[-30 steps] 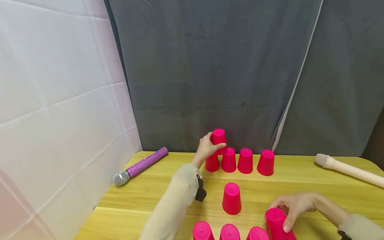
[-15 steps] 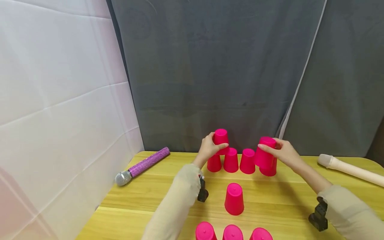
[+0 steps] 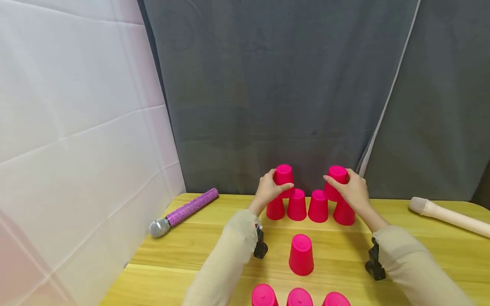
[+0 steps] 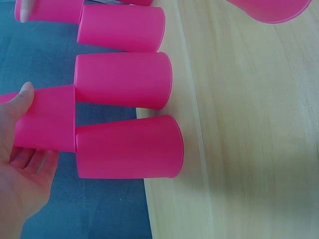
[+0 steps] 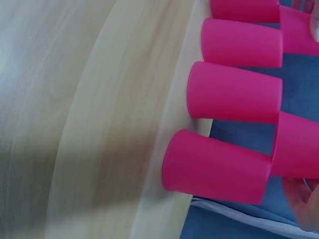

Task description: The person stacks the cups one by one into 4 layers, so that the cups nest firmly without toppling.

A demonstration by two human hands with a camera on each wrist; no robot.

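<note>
Four pink cups stand upside down in a row [image 3: 297, 206] at the table's far edge. My left hand [image 3: 274, 183] grips a fifth pink cup [image 3: 284, 171] that sits on top of the two leftmost ones. My right hand [image 3: 342, 181] grips another pink cup [image 3: 337, 171] resting on the two rightmost ones. The left wrist view shows the thumb on the upper cup [image 4: 47, 117] above the row [image 4: 124, 79]. In the right wrist view the held cup [image 5: 296, 144] meets the lower cups [image 5: 234, 92].
A lone pink cup [image 3: 301, 255] stands mid-table, and three more [image 3: 300, 297] line the near edge. A purple microphone [image 3: 187, 211] lies at the left, a cream recorder [image 3: 448, 216] at the right. Grey curtain hangs behind the wooden table [image 3: 183, 255].
My right hand carried a cup from the near right of the table up to the back row and set it over the two rightmost cups. The left hand stayed on its cup.
</note>
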